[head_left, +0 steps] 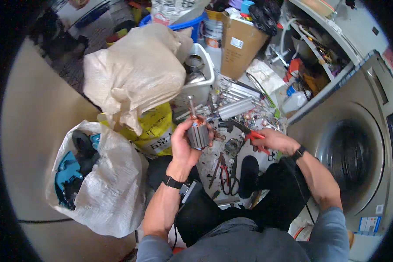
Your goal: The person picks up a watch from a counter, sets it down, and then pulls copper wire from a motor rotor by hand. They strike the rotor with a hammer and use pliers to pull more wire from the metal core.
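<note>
My left hand [184, 142] is wrapped round a motor armature [199, 134], a grey ribbed metal core with copper windings and a shaft pointing up. To the right, my right hand [277, 141] grips the red handles of a pair of pliers [254, 136]. Their dark jaws point up and left, apart from the armature. On the floor below lie more red-handled pliers [224, 168] and a pair of scissors [230, 185]. A round, dull metal piece [233, 146] lies between my hands.
A white sack [113, 192] with teal and black plastic parts stands at the left. Behind it are a beige sack [135, 70] and a yellow bag [157, 131]. Metal scraps [249, 105] litter the floor ahead. A front-loading washing machine [380, 131] stands on the right.
</note>
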A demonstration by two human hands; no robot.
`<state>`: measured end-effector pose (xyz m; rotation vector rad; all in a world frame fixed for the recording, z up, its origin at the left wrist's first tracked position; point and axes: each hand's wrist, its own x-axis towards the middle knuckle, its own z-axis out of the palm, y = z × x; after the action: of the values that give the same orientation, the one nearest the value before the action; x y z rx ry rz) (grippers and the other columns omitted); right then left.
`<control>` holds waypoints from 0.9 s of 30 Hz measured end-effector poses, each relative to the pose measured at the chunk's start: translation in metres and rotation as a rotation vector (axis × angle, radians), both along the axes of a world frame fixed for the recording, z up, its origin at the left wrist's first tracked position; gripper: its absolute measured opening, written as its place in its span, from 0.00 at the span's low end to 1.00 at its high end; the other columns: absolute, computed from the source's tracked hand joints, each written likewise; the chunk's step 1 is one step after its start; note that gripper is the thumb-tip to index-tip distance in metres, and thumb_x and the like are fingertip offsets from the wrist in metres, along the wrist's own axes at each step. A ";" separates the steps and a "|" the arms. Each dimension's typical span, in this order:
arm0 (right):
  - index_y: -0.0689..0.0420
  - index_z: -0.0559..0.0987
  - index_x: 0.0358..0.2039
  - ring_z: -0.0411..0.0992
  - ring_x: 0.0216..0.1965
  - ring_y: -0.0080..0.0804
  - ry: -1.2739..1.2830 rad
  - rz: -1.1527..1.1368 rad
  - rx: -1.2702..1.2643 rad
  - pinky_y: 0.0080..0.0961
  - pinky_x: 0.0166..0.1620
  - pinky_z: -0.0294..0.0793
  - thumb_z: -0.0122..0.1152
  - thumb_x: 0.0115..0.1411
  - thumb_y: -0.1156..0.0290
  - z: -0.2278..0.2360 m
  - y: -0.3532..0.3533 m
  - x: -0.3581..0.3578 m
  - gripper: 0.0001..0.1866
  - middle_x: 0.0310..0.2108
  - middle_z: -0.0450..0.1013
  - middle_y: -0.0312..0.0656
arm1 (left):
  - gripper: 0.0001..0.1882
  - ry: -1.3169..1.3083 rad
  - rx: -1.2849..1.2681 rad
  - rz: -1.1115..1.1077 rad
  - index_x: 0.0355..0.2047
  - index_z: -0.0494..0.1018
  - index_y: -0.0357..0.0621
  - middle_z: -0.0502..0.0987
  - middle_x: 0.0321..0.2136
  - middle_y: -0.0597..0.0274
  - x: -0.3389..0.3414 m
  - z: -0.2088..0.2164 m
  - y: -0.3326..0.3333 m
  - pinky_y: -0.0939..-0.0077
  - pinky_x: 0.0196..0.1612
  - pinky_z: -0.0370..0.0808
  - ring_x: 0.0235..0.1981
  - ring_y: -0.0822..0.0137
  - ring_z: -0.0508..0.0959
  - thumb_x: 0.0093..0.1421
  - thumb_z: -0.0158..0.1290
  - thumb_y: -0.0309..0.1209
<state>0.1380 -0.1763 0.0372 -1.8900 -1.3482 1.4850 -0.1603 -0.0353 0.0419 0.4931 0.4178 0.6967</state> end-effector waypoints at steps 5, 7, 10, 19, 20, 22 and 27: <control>0.57 0.79 0.47 0.74 0.29 0.23 0.033 0.005 0.086 0.28 0.33 0.74 0.58 0.69 0.62 0.070 -0.009 -0.045 0.13 0.27 0.77 0.35 | 0.24 -0.105 0.085 -0.063 0.50 0.71 0.45 0.78 0.40 0.52 -0.001 0.012 -0.011 0.57 0.36 0.77 0.38 0.54 0.79 0.61 0.49 0.48; 0.57 0.79 0.47 0.76 0.29 0.28 0.047 0.022 0.171 0.31 0.35 0.75 0.58 0.69 0.63 0.067 -0.009 -0.050 0.12 0.27 0.77 0.39 | 0.24 -0.100 0.098 -0.035 0.51 0.71 0.45 0.77 0.41 0.51 -0.003 0.022 -0.015 0.55 0.37 0.77 0.39 0.53 0.79 0.59 0.50 0.45; 0.58 0.79 0.45 0.78 0.32 0.41 -0.151 0.122 0.378 0.35 0.37 0.77 0.59 0.68 0.65 0.089 -0.001 -0.060 0.11 0.29 0.78 0.46 | 0.25 -0.057 0.210 0.001 0.53 0.69 0.45 0.77 0.44 0.50 -0.004 0.030 -0.016 0.54 0.39 0.77 0.41 0.52 0.79 0.58 0.52 0.43; 0.57 0.76 0.48 0.76 0.37 0.49 -0.815 0.127 0.906 0.45 0.39 0.77 0.61 0.55 0.74 0.107 0.014 -0.065 0.18 0.35 0.74 0.46 | 0.30 0.044 0.303 0.145 0.62 0.64 0.41 0.77 0.49 0.54 -0.001 0.069 -0.017 0.51 0.49 0.81 0.49 0.55 0.80 0.60 0.59 0.25; 0.57 0.76 0.48 0.76 0.37 0.49 -0.814 0.129 0.911 0.45 0.39 0.77 0.61 0.55 0.74 0.106 0.014 -0.064 0.18 0.35 0.74 0.46 | 0.32 0.119 0.348 0.175 0.63 0.63 0.38 0.76 0.50 0.57 0.002 0.070 -0.016 0.61 0.50 0.80 0.48 0.62 0.79 0.59 0.60 0.22; 0.57 0.76 0.48 0.76 0.37 0.47 -0.900 0.107 0.962 0.43 0.37 0.78 0.62 0.51 0.75 0.102 0.014 -0.061 0.21 0.36 0.73 0.45 | 0.38 0.226 0.406 0.203 0.64 0.62 0.33 0.74 0.51 0.63 0.009 0.073 -0.013 0.77 0.51 0.77 0.47 0.74 0.76 0.55 0.66 0.17; 0.58 0.76 0.49 0.75 0.37 0.47 -0.948 0.048 0.990 0.42 0.34 0.78 0.63 0.49 0.76 0.090 0.018 -0.052 0.23 0.35 0.72 0.46 | 0.37 0.380 0.503 0.191 0.65 0.61 0.36 0.77 0.49 0.59 0.023 0.074 -0.007 0.69 0.51 0.80 0.48 0.68 0.80 0.56 0.63 0.15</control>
<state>0.0865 -0.1582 0.1274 -1.7957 -1.9546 -0.2766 -0.1377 -0.0421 0.1154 1.0809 0.6555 0.8994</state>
